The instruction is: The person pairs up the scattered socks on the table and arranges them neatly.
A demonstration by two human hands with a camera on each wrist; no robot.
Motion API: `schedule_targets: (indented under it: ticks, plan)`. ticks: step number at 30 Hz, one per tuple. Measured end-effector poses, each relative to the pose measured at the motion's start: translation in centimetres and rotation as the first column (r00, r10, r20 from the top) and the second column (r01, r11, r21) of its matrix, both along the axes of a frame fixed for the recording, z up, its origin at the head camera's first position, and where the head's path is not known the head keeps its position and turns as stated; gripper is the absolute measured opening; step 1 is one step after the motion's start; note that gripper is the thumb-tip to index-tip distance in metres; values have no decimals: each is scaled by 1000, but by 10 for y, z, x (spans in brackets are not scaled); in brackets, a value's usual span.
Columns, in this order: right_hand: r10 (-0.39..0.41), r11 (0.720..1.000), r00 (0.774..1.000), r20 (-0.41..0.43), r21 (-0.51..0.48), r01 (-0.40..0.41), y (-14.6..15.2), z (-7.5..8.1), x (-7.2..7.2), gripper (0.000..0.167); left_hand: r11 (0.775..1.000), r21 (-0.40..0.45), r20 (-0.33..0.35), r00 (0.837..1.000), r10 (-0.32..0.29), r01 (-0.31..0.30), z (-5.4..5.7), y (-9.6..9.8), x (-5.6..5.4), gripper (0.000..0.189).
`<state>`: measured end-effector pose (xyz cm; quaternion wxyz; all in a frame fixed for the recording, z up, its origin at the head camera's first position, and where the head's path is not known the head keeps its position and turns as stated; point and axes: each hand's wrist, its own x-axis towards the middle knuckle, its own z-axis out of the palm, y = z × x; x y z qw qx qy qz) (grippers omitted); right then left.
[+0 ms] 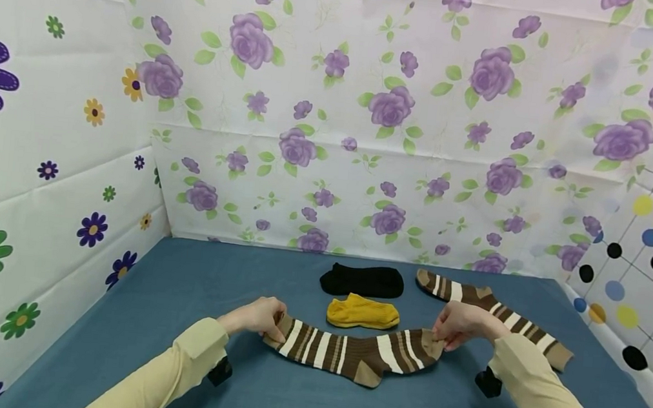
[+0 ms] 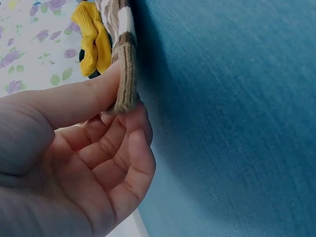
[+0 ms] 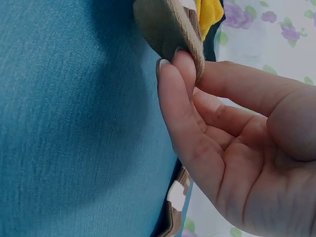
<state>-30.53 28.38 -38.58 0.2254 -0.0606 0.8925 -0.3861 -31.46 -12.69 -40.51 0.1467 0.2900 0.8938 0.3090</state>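
Note:
A brown, tan and white striped sock (image 1: 342,353) stretches sideways between my two hands in the head view, its tan heel toward me. My left hand (image 1: 259,318) pinches the ribbed cuff end between thumb and fingers; the left wrist view shows the folded cuff (image 2: 127,81) in that grip. At the other end, my right hand (image 1: 463,326) pinches the tan toe (image 3: 160,29). Just beyond the held sock lies a yellow sock (image 1: 362,313), and behind that a black sock (image 1: 362,280).
A second striped sock (image 1: 525,326) lies slanted at the right, partly hidden by my right hand and sleeve. The blue cloth-covered table (image 1: 180,275) is bounded by a flowered back wall (image 1: 338,198) and patterned side walls.

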Motion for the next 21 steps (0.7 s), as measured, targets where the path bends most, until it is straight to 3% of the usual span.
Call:
schedule_targets:
  ticks: [11,21]
  plan:
    - [-31,999,999,-18,22,31,-3,-6,-5,4,1000,-24,-1,1000,2,-3,-6,0,0,21]
    - [-19,1000,999,-38,19,20,-2,-12,-7,6,998,-47,35,998,45,-44,-5,1,1,22]
